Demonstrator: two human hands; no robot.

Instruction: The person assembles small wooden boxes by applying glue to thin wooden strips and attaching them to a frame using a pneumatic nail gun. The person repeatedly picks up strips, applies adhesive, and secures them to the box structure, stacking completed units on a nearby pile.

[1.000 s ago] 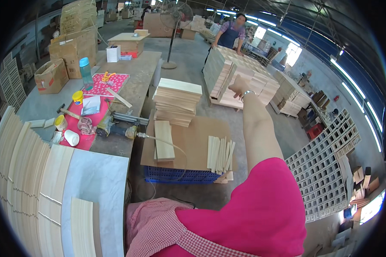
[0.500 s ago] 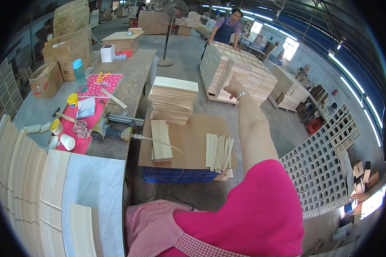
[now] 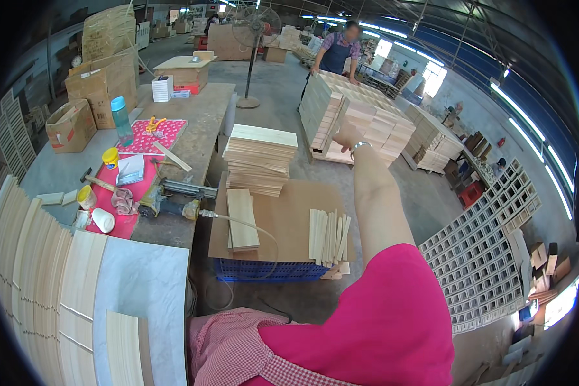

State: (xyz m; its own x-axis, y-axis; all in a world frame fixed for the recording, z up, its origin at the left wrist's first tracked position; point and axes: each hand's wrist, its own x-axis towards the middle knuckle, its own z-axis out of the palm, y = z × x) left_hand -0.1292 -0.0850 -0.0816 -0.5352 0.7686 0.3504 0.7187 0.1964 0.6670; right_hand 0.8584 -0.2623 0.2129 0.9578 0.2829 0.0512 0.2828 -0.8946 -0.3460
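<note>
My right arm, in a pink sleeve, reaches out ahead. My right hand (image 3: 349,136), with a bracelet at the wrist, is raised in the air with fingers apart and nothing visible in them. Behind it in the picture stands a large stack of pale wooden pieces (image 3: 367,119) on a pallet. My left hand is out of view. Nearer to me, a brown board (image 3: 289,228) on a blue crate (image 3: 270,270) bears a tall stack of thin wooden boards (image 3: 257,157), a smaller pile of boards (image 3: 241,219) and several narrow wooden strips (image 3: 328,235).
A person (image 3: 341,51) in a blue apron stands behind the pallet stack. On the left workbench (image 3: 206,116) lie an air-hosed tool (image 3: 174,206), a hammer (image 3: 100,180) and a blue bottle (image 3: 121,119). A standing fan (image 3: 251,58) is beyond; lattice panels (image 3: 476,251) lean at right.
My right hand has turned slightly, and its raised finger has come down. The nearby benches and stacks sit a little lower in the picture.
</note>
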